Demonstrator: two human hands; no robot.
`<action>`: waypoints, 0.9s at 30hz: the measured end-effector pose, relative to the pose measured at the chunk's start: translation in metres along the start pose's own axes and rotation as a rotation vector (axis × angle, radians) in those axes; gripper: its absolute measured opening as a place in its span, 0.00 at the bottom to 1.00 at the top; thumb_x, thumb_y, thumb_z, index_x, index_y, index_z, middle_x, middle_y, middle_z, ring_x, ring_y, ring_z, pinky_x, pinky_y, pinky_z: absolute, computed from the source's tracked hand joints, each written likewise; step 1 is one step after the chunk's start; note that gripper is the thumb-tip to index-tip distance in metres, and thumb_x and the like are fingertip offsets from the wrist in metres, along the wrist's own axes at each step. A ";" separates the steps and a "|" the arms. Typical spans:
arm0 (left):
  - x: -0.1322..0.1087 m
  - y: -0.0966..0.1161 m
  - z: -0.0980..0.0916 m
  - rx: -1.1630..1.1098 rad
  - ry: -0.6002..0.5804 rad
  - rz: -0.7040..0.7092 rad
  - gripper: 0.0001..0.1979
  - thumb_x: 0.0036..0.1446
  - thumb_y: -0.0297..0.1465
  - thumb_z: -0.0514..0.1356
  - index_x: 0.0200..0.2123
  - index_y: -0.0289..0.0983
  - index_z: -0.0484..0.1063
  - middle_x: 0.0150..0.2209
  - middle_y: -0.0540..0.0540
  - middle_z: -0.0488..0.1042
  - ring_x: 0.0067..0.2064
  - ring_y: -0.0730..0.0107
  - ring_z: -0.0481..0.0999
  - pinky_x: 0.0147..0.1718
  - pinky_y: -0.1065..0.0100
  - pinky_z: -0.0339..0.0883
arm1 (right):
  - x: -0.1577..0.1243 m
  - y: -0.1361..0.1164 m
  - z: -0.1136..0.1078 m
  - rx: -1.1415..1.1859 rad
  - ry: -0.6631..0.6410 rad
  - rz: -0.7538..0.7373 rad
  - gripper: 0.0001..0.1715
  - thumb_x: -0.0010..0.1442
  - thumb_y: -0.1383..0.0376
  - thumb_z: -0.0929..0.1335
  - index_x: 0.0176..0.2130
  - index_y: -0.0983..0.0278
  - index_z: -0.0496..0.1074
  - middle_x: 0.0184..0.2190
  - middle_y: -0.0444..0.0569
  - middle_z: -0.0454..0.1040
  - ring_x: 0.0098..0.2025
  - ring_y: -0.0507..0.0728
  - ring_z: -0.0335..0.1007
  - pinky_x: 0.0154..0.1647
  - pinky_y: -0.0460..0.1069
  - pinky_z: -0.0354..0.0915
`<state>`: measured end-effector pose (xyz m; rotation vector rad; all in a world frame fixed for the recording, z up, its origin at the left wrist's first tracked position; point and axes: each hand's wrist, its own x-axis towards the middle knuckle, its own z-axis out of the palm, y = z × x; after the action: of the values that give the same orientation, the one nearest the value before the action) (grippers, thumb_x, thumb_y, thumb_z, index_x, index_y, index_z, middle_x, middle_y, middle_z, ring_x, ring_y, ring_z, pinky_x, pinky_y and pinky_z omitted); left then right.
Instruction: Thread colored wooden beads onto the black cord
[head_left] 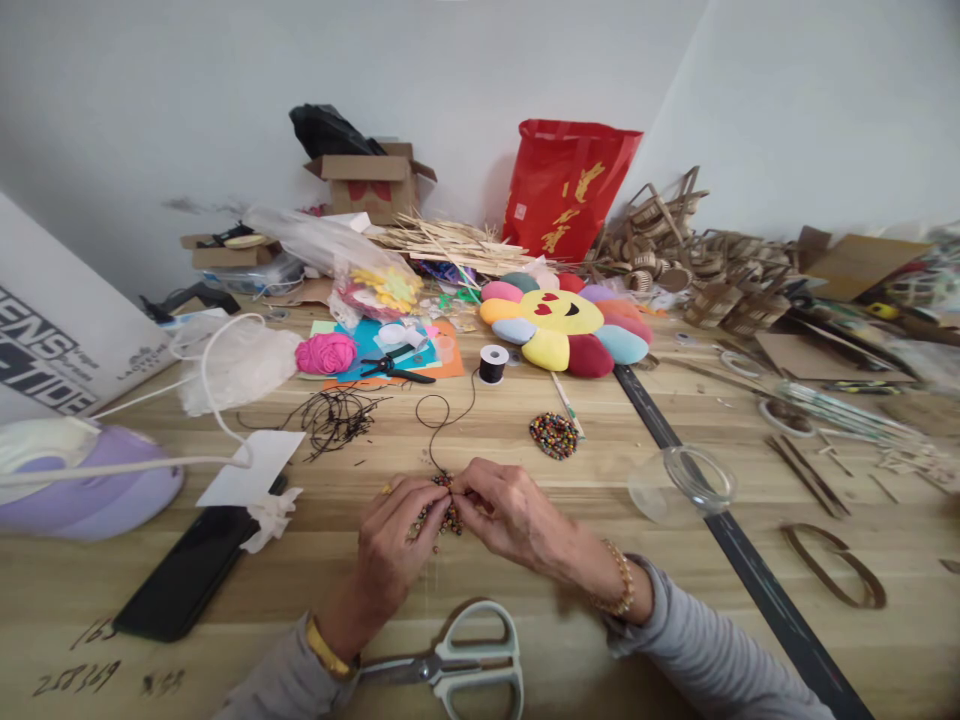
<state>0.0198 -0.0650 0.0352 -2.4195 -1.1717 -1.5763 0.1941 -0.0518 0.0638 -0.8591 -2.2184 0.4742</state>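
Observation:
My left hand (397, 538) and my right hand (510, 508) meet over a small heap of multicoloured beads (450, 522) on the wooden table. Both pinch at the same spot, where a thin black cord (433, 440) runs in among the beads. Fingers cover the exact point of the pinch, so whether a bead is in it too cannot be made out. The cord curls back to a white-ended spool of black cord (493, 366). Beyond my right hand lies a coil of strung beads (553, 436). White-handled scissors (472, 662) rest between my forearms.
Left stand a black phone (187, 572), white paper (251, 468) and a purple appliance (90, 480). Tangled black cord (334, 420), pliers (394, 368) and a flower cushion (564, 318) lie farther back. A clear plastic jar (679, 483) and brown strips (832, 565) are on the right.

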 end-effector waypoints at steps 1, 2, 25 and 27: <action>0.000 0.000 0.000 0.001 0.001 0.001 0.05 0.60 0.23 0.60 0.34 0.36 0.74 0.28 0.47 0.79 0.31 0.69 0.78 0.34 0.69 0.72 | -0.001 0.001 0.001 -0.014 -0.003 -0.005 0.07 0.63 0.74 0.63 0.33 0.66 0.68 0.27 0.45 0.68 0.26 0.50 0.60 0.27 0.44 0.56; 0.000 0.000 0.000 0.002 0.001 0.001 0.05 0.60 0.23 0.60 0.34 0.36 0.74 0.28 0.47 0.79 0.31 0.69 0.78 0.34 0.69 0.72 | -0.001 0.001 0.001 -0.027 -0.008 -0.009 0.07 0.63 0.74 0.63 0.34 0.65 0.68 0.27 0.45 0.68 0.26 0.50 0.60 0.28 0.45 0.57; 0.008 -0.011 -0.006 -0.867 -0.366 -0.815 0.12 0.54 0.37 0.63 0.25 0.35 0.73 0.22 0.49 0.73 0.25 0.70 0.71 0.26 0.70 0.67 | 0.005 0.005 -0.012 0.155 -0.065 0.007 0.04 0.65 0.70 0.65 0.37 0.66 0.70 0.28 0.44 0.71 0.26 0.48 0.63 0.28 0.43 0.60; 0.009 -0.011 -0.005 -0.962 -0.354 -0.882 0.14 0.52 0.40 0.66 0.23 0.35 0.73 0.21 0.49 0.72 0.25 0.70 0.70 0.27 0.69 0.66 | 0.005 0.006 -0.012 0.168 -0.073 0.009 0.04 0.66 0.69 0.64 0.39 0.66 0.69 0.29 0.45 0.71 0.26 0.48 0.64 0.28 0.43 0.61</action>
<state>0.0111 -0.0540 0.0407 -3.0101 -2.1547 -2.4483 0.2031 -0.0432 0.0715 -0.7739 -2.2044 0.6958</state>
